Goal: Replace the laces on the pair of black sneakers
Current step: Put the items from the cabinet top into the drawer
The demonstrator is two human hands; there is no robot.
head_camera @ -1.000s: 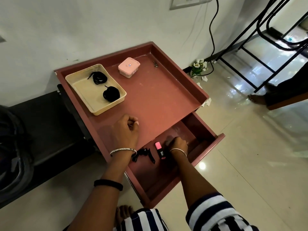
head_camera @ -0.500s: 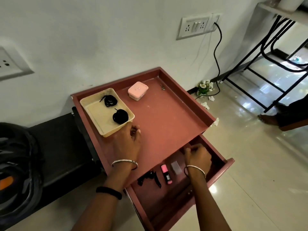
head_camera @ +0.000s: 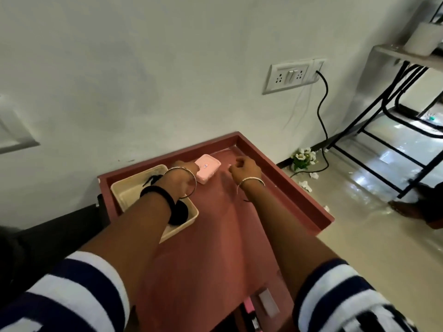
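Two coiled black laces (head_camera: 178,213) lie apart in the beige tray (head_camera: 122,188), both partly hidden.

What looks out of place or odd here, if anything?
The drawer at the bottom edge stands open, with a pink item and a grey item inside. On the floor, by the wall, lie a bunch of white flowers and scattered white scraps. No sneakers are in view.
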